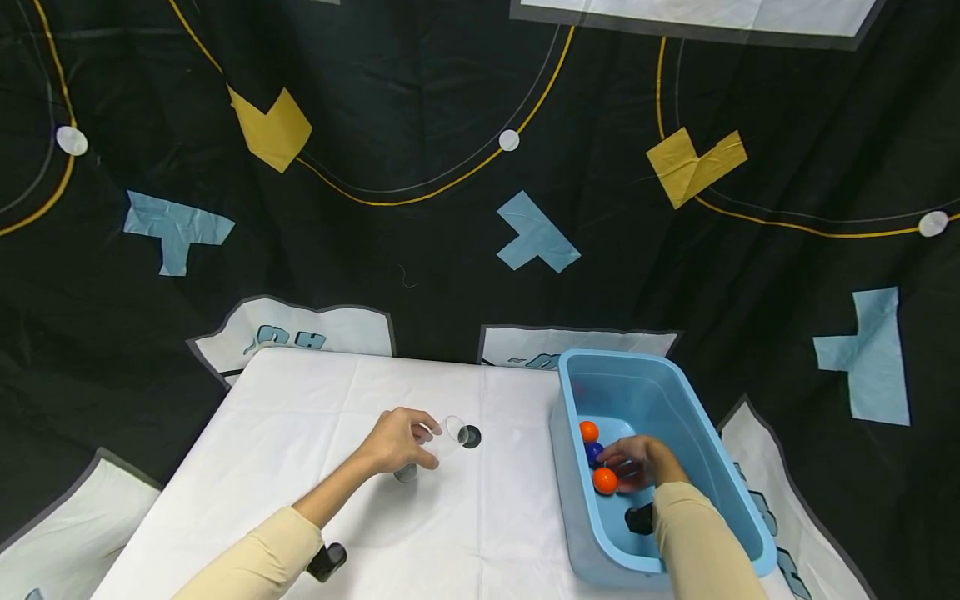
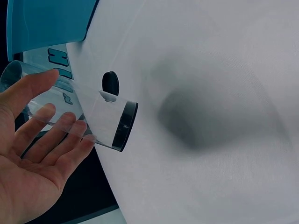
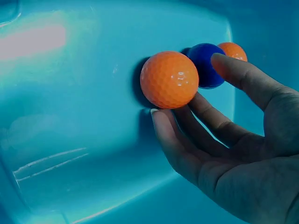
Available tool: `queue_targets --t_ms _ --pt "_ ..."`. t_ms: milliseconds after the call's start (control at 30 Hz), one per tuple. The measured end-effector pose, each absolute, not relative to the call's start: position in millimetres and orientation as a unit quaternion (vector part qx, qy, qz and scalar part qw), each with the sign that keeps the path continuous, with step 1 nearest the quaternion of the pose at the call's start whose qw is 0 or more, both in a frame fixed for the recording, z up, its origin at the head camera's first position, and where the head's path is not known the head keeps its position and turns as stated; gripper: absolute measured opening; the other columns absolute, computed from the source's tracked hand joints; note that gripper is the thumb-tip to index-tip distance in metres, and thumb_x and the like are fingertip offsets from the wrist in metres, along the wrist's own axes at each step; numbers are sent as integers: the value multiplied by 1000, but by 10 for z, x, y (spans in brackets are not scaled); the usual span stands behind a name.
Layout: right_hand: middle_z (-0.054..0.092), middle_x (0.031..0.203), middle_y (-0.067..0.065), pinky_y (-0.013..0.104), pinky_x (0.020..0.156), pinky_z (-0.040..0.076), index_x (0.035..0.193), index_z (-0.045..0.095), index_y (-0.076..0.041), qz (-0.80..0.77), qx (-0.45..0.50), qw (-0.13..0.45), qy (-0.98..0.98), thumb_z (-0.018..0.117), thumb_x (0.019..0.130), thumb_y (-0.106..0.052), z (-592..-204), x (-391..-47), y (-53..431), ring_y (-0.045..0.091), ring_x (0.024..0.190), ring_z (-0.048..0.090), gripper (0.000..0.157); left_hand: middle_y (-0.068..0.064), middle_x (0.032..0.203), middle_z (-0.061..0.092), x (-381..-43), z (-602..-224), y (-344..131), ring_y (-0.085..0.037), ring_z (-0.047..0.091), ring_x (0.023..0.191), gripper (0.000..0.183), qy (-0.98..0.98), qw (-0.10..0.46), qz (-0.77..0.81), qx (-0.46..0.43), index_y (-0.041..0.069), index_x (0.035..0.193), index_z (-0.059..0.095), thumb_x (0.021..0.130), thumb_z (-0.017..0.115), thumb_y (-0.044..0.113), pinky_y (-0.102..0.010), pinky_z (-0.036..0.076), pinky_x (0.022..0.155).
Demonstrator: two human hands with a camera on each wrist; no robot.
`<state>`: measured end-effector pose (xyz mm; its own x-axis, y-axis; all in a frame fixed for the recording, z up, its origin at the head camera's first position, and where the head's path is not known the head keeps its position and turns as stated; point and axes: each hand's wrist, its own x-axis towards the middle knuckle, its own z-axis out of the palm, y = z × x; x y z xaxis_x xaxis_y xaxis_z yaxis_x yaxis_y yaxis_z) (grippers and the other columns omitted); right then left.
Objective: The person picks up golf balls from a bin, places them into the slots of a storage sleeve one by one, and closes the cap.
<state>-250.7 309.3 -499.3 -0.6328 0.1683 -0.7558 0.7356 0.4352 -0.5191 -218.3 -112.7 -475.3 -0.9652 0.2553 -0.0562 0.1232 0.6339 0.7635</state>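
Note:
My left hand [image 1: 401, 442] holds a clear plastic tube [image 2: 105, 116] tilted over the white table, thumb on one side and fingers along the other. One end of the tube has a black base [image 2: 125, 126]; the other end points towards the blue bin [image 1: 567, 492]. Beside the tube, a round black cap [image 1: 471, 436] lies on the cloth. Inside the bin, my right hand [image 1: 637, 462] reaches in among golf balls. Its fingertips are right at the near orange ball [image 3: 169, 79], and the thumb overlaps the dark blue ball [image 3: 205, 65]. Another orange ball [image 1: 589, 431] sits beyond.
The bin's high walls surround my right hand on the right side of the table [image 1: 300, 400]. Behind the table hangs a black cloth [image 1: 420, 283] with yellow and light blue tape shapes. Black wrist devices [image 1: 327, 562] sit beneath both sleeves.

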Motion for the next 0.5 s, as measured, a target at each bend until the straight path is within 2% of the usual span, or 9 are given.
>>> queue_targets --t_ms 333,500 --pt "66 100 24 39 94 57 117 60 10 -455 307 345 762 69 93 -15 -5035 -2503 3087 29 82 72 35 -8 96 77 -2188 -4751 -1131 -20 71 92 41 900 81 415 106 11 98 77 61 94 8 -41 58 86" --pt "65 97 23 38 92 58 112 62 9 -455 306 353 758 70 92 -13 -5056 -2510 3091 29 81 73 31 -8 95 77 -2191 -4768 -1133 -19 71 90 43 901 79 410 116 9 100 77 60 94 9 -41 58 85"
